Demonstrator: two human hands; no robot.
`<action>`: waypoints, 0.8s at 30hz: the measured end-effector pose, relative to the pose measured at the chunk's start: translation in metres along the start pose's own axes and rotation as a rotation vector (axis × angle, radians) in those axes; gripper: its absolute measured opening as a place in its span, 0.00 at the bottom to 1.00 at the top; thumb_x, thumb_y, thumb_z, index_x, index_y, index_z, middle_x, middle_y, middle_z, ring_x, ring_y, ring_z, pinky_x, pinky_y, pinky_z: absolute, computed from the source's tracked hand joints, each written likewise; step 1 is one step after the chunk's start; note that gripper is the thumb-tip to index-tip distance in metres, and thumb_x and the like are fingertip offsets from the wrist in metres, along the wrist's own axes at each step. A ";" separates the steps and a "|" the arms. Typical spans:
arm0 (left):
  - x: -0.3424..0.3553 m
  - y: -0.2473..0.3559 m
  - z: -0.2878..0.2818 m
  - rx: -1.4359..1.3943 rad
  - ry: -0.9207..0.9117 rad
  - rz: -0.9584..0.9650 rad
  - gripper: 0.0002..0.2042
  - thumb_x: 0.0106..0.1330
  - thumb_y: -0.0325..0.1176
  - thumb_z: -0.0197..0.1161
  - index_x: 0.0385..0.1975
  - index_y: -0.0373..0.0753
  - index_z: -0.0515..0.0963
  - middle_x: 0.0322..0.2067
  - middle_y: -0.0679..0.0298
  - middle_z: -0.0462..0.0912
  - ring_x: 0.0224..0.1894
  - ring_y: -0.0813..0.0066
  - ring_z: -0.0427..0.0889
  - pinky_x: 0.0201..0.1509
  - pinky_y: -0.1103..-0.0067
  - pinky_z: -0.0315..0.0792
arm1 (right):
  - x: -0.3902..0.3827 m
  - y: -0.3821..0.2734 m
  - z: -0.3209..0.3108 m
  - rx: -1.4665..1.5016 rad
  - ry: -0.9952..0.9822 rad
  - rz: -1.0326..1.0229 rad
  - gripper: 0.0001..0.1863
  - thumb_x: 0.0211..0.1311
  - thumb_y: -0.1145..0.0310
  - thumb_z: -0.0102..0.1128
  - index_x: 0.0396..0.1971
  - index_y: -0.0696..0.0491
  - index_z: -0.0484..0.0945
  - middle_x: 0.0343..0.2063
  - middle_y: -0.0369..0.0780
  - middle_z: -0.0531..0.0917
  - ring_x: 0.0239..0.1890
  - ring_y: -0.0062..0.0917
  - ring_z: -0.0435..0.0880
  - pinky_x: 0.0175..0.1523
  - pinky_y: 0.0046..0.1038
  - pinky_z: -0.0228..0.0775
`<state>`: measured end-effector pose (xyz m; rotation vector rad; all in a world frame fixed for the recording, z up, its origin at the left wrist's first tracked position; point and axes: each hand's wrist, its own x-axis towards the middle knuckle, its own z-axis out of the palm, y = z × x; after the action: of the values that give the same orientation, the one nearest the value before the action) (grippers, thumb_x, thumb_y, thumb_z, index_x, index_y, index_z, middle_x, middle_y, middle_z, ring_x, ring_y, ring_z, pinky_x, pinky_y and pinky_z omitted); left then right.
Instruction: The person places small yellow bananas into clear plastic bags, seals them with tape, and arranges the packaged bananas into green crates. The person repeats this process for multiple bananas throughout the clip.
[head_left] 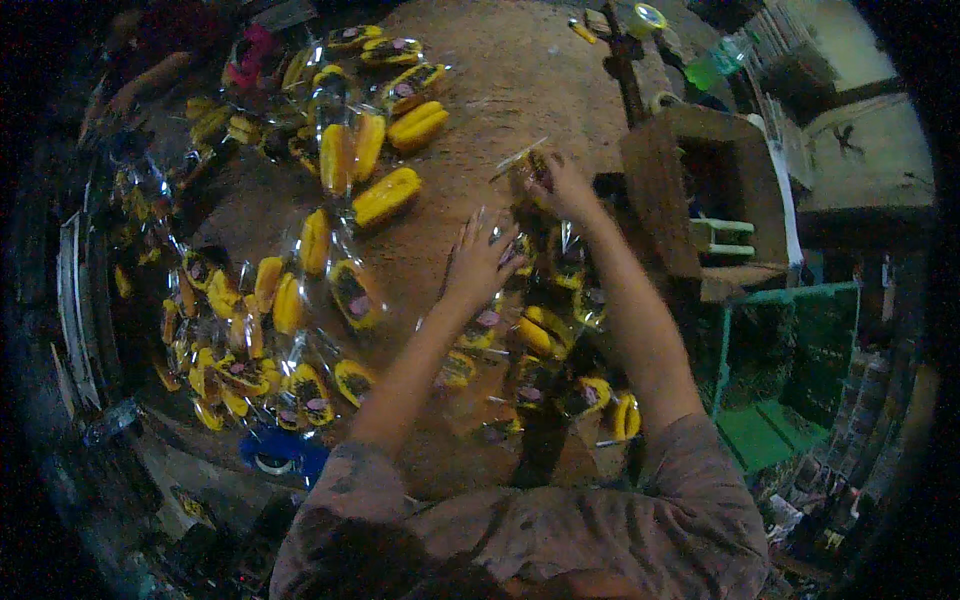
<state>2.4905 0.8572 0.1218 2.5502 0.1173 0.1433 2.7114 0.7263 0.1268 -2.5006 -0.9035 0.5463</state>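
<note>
Many yellow oblong pieces in clear plastic packets lie on a brown table, some showing a dark label with a pink spot. My left hand is spread flat at the middle of the table, its fingertips beside a packet with a dark label. Farther right and forward, my right hand is closed on a clear packet; its contents are partly covered by the fingers. Between my forearms lie several more packets, among them a yellow one.
A heap of packets spreads at the left. An open cardboard box and a green crate stand at right. A blue object sits at the near left edge. Another person's arm reaches in far left. A green-tinted bottle lies far right.
</note>
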 end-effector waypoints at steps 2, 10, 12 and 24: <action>-0.027 0.017 0.001 0.032 -0.147 0.011 0.29 0.69 0.52 0.62 0.68 0.50 0.70 0.74 0.51 0.54 0.76 0.40 0.52 0.78 0.51 0.46 | -0.039 -0.011 0.005 -0.063 0.150 -0.128 0.40 0.62 0.55 0.67 0.70 0.52 0.60 0.67 0.58 0.66 0.67 0.57 0.68 0.69 0.48 0.66; -0.017 -0.005 0.020 0.101 -0.099 -0.352 0.51 0.50 0.60 0.76 0.70 0.37 0.61 0.66 0.43 0.67 0.67 0.40 0.67 0.68 0.53 0.66 | -0.216 -0.100 -0.051 0.356 0.620 -0.366 0.42 0.53 0.68 0.76 0.67 0.50 0.63 0.51 0.46 0.77 0.48 0.38 0.82 0.51 0.37 0.76; 0.003 -0.012 0.013 -0.022 -0.112 -0.325 0.54 0.48 0.60 0.77 0.71 0.37 0.58 0.65 0.43 0.69 0.67 0.42 0.68 0.68 0.56 0.67 | -0.309 -0.119 -0.044 0.663 0.244 -0.133 0.43 0.53 0.65 0.78 0.67 0.52 0.62 0.56 0.44 0.75 0.54 0.32 0.80 0.57 0.33 0.74; -0.299 0.184 -0.090 -0.787 0.054 -0.710 0.51 0.52 0.42 0.82 0.71 0.35 0.52 0.61 0.49 0.73 0.64 0.59 0.74 0.68 0.63 0.68 | -0.333 -0.018 0.038 -0.322 -0.088 -0.262 0.51 0.51 0.71 0.72 0.75 0.36 0.55 0.77 0.40 0.50 0.73 0.56 0.58 0.72 0.57 0.60</action>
<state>2.1926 0.7194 0.2750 1.6052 0.7994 -0.0234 2.4467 0.5257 0.1766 -2.5896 -1.4282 0.4563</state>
